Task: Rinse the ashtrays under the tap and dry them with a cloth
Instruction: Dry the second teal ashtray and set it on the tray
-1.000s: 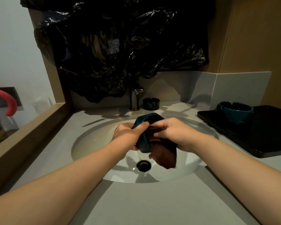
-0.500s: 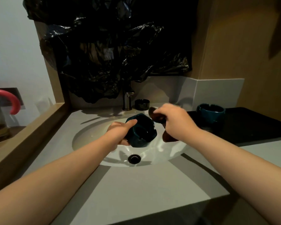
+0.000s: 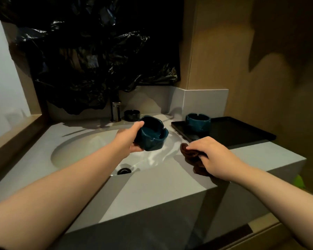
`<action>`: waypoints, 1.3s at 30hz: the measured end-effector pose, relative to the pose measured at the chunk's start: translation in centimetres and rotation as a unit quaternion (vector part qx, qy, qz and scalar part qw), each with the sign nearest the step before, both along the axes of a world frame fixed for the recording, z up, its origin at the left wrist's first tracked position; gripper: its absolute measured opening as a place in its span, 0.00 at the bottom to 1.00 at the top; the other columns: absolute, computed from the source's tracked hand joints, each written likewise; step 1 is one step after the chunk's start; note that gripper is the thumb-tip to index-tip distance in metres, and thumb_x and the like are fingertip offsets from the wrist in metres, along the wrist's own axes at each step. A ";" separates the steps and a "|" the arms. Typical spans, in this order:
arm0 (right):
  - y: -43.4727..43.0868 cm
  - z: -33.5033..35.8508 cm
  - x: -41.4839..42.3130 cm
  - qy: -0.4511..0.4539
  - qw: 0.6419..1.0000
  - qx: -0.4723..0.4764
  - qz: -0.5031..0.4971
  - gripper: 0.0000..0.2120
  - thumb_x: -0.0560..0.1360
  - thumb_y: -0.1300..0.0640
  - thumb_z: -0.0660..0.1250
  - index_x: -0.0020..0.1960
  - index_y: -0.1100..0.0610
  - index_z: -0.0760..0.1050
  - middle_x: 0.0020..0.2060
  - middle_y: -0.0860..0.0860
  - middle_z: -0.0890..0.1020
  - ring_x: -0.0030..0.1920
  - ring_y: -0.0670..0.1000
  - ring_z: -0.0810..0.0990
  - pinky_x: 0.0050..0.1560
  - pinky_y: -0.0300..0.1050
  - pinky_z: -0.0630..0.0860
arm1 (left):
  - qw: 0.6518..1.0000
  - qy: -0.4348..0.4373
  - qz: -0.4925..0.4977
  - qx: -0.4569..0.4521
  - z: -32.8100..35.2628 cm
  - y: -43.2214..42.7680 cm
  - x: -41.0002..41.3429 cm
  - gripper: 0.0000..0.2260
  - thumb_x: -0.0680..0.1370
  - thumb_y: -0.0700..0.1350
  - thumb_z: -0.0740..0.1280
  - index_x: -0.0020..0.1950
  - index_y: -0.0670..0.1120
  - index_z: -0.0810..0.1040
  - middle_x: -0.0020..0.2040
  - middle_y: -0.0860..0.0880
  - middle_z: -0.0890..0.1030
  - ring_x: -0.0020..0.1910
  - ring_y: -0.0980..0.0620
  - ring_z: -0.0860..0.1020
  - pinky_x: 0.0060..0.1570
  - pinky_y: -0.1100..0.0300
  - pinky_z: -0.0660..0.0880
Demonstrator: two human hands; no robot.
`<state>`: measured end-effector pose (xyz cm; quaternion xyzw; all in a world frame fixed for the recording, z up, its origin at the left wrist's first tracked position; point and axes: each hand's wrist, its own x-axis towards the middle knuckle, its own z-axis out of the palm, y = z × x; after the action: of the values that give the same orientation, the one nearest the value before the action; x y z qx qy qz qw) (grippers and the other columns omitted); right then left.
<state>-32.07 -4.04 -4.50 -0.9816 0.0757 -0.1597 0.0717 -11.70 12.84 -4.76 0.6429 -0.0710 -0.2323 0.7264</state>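
1. One broad sink (image 3: pixel 76 152) spreads below and left of the left hand's (image 3: pixel 128 139) fingers. Its tap (image 3: pixel 116 111) and a black ashtray (image 3: pixel 132 115) stand beyond them.
2. The black tray (image 3: pixel 242 134) lies just beyond the right hand's (image 3: pixel 211 156) fingers and carries a second ashtray (image 3: pixel 198 122).
3. The teal ashtray (image 3: pixel 152 136) hangs over the basin's right edge in the left hand, thumb on the rim and fingers curled beneath. It looks heavy, rigid, glazed and breakable, probably slick when wet, so a rim-and-base hold seems safest.
4. The brown cloth (image 3: pixel 189 153) lies bunched on the counter beneath the right fingers, which curl over it. Being soft, it can be gathered anywhere.
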 end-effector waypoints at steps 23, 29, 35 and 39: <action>-7.6 6.8 4.1 -0.123 0.668 0.718 -0.155 0.06 0.75 0.63 0.66 0.50 0.61 0.71 0.42 0.64 0.80 0.44 0.61 0.82 0.45 0.54 0.79 | 0.975 -0.044 -0.218 -0.008 4.7 -11.3 -2.0 0.16 0.78 0.58 0.63 0.56 0.47 0.77 0.55 0.45 0.81 0.52 0.44 0.80 0.52 0.50 0.79; -14.6 7.0 3.6 -0.237 0.618 0.712 -0.234 0.15 0.73 0.61 0.70 0.57 0.59 0.71 0.45 0.61 0.79 0.42 0.59 0.82 0.30 0.52 0.81 | 0.909 -0.338 -0.088 0.227 1.1 -15.5 1.3 0.21 0.76 0.55 0.66 0.68 0.50 0.73 0.62 0.51 0.77 0.57 0.50 0.76 0.56 0.54 0.75; -20.6 4.4 5.1 -0.305 0.601 0.663 -0.325 0.25 0.71 0.59 0.72 0.64 0.58 0.68 0.64 0.60 0.74 0.60 0.62 0.77 0.45 0.54 0.80 | 0.860 -0.389 -0.049 0.327 -2.7 -16.3 2.0 0.20 0.77 0.52 0.65 0.69 0.53 0.71 0.66 0.50 0.73 0.60 0.50 0.74 0.53 0.57 0.73; -21.6 2.0 6.7 -0.299 0.580 0.676 -0.344 0.30 0.70 0.60 0.73 0.68 0.59 0.64 0.68 0.61 0.70 0.62 0.63 0.74 0.48 0.55 0.78 | 0.855 -0.410 -0.058 0.312 -3.9 -16.5 2.4 0.19 0.78 0.53 0.64 0.69 0.52 0.71 0.69 0.52 0.71 0.63 0.51 0.73 0.53 0.61 0.69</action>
<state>-25.35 -25.64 -2.50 -0.4467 0.4681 -0.3595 0.6723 -9.28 -3.66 -8.68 0.8674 -0.3235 0.0010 0.3782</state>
